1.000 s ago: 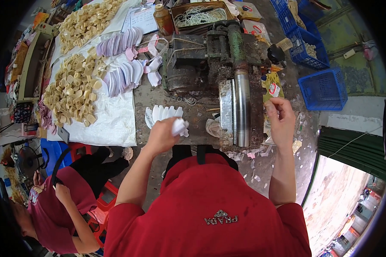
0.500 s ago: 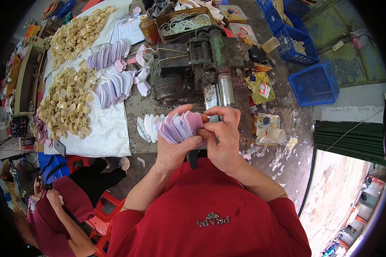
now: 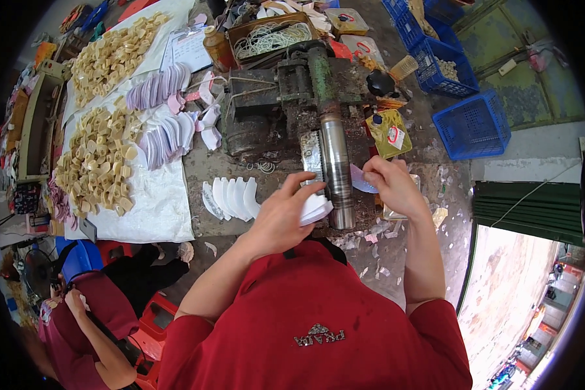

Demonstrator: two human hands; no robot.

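Observation:
My left hand (image 3: pixel 278 218) is closed around a small stack of white curved pieces (image 3: pixel 316 209), its fingers reaching up to the near side of the machine. Between the two hands lies the machine's shiny steel cylinder (image 3: pixel 336 172), pointing toward me. Right of the cylinder, my right hand (image 3: pixel 394 186) pinches a lilac curved piece (image 3: pixel 361 179) by its edge. Several more white curved pieces (image 3: pixel 231 197) fan out on the bench left of my left hand. Part of the held stack is hidden by my fingers.
The dark, greasy machine body (image 3: pixel 253 110) fills the bench middle. Leftward, a white sheet (image 3: pixel 169 218) bears lilac stacks (image 3: pixel 169 136) and heaps of beige blocks (image 3: pixel 101 153). A yellow container (image 3: pixel 389 133) and blue crates (image 3: pixel 473 127) are at right. Another person (image 3: pixel 88 325) sits at lower left.
My hands were together on a fanned stack of lilac pieces. They have parted, the right moving rightward with one lilac piece. More of the steel cylinder shows between them.

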